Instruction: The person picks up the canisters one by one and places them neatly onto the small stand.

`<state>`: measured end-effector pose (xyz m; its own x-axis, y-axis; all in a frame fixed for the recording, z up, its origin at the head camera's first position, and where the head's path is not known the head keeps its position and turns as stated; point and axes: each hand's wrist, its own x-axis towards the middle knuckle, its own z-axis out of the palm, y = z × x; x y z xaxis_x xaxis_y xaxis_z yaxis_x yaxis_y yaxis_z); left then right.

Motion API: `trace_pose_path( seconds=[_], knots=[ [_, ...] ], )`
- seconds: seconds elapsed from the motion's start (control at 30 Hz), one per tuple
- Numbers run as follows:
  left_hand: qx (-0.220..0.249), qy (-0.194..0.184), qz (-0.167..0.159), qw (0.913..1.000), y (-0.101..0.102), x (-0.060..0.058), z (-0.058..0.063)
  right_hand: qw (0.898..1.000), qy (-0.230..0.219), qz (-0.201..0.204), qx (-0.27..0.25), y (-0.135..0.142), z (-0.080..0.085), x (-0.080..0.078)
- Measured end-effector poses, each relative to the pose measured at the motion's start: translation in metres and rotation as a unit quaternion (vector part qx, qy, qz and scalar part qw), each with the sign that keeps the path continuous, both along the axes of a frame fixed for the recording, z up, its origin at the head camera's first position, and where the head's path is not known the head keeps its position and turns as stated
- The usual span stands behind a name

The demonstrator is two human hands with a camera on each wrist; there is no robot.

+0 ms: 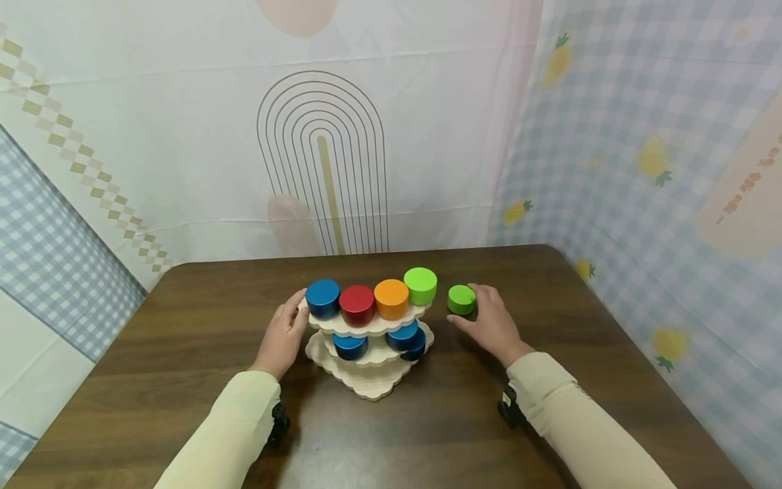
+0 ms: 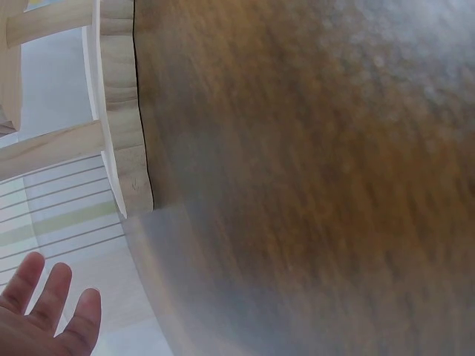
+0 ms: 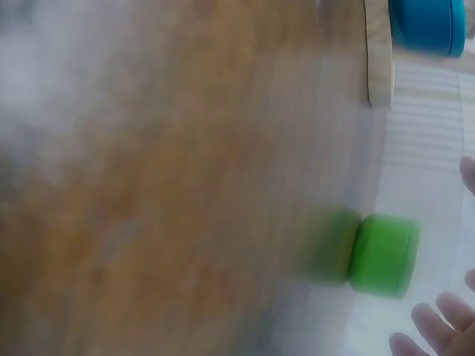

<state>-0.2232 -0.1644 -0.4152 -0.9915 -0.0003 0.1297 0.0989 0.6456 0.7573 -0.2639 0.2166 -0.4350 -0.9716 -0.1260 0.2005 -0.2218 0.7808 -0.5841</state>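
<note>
A wooden tiered stand [image 1: 366, 377] with scalloped boards stands mid-table. Its top board carries a row of round blocks: blue [image 1: 322, 299], red [image 1: 357, 305], orange [image 1: 392, 299] and light green [image 1: 420, 286]. Lower down, blue blocks [image 1: 350, 347] sit between the boards. My left hand [image 1: 286, 333] is at the top board's left edge; in the left wrist view its visible fingers [image 2: 52, 297] are extended, clear of the stand. A green round block [image 1: 461, 300] rests on the table right of the stand. Around it, with thumb and fingers spread, is my right hand [image 1: 491, 326]; the right wrist view shows fingers [image 3: 434, 326] apart from it.
The dark wooden table [image 1: 391, 448] reaches back to a patterned cloth backdrop [image 1: 440, 149]. Checked cloth [image 1: 617, 170] hangs at the right side. Dark wrist devices [image 1: 509, 406] sit at both cuffs.
</note>
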Motion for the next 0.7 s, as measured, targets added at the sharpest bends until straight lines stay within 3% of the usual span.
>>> trace_pose_path(
  seconds=[0.27,0.7],
  knots=[
    [0.003,0.004,0.002,1.0,0.0,0.0,-0.001,0.998,-0.05,-0.031,-0.026,0.006,-0.002,-0.013],
    [0.003,0.009,0.007,0.9999,0.0,-0.001,-0.003,0.992,-0.11,-0.044,-0.041,0.004,-0.009,-0.031]
  ],
)
